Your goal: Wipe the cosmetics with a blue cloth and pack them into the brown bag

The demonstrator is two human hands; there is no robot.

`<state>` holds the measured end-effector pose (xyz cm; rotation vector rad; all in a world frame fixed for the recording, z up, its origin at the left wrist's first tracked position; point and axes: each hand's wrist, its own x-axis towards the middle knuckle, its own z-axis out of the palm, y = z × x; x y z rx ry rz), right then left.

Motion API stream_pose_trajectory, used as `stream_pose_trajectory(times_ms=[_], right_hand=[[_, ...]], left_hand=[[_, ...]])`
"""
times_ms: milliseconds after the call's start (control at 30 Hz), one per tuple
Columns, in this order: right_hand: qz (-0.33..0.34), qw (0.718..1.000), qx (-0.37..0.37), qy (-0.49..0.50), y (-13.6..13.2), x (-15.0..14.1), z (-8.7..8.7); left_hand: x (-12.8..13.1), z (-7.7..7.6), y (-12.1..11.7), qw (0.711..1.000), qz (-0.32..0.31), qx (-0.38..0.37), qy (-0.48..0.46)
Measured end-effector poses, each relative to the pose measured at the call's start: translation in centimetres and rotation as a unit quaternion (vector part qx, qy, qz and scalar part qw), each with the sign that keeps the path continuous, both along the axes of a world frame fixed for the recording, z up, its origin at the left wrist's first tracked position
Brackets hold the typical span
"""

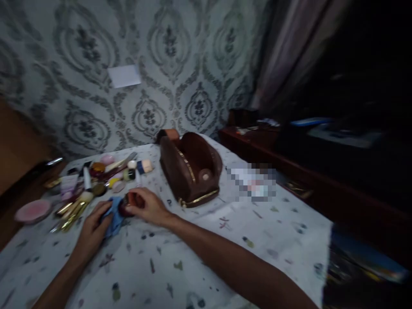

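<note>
My left hand [95, 225] is closed on a blue cloth [114, 218]. Against the cloth's right side, my right hand [145, 207] grips a small, dark red, rounded container [124, 207]; blur hides its exact kind. Just beyond both hands lies a spread of cosmetics, among them a white tube [86, 179], gold tubes [74, 214] and small jars [99, 189]. To the right of them a brown toiletry bag [175, 174] stands with its zipped top open.
A pink round dish [33, 211] sits at the table's left edge. The patterned tablecloth [180, 266] covers the table. Right of the bag is a pixelated item [252, 182]. A dark red wooden surface [254, 139] runs along the right, and a patterned wall [193, 56] stands behind.
</note>
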<state>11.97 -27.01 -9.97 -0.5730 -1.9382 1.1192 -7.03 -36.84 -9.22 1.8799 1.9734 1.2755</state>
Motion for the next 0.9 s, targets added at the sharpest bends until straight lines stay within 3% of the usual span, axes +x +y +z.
stream_pose_trajectory(times_ms=[167,300,500,733,900], right_hand=[[0.021,0.998,-0.043,0.043,0.4,-0.4,-0.7],[0.035,0.997,-0.049,0.051,0.3,-0.4,-0.6],[0.052,0.995,-0.063,0.051,0.3,-0.4,-0.4],[0.153,0.981,-0.104,0.059,0.6,0.3,0.3],[0.163,0.981,-0.092,0.051,1.0,0.4,0.0]], left_hand=[[0.8,0.6,0.1,0.993,-0.018,-0.018,-0.113],[1.0,1.1,-0.1,0.994,-0.058,-0.021,-0.084],[1.2,1.5,-0.3,0.995,-0.071,-0.034,-0.057],[0.8,1.0,-0.1,0.997,-0.071,-0.043,-0.013],[1.0,0.7,-0.3,0.997,-0.066,-0.031,0.017]])
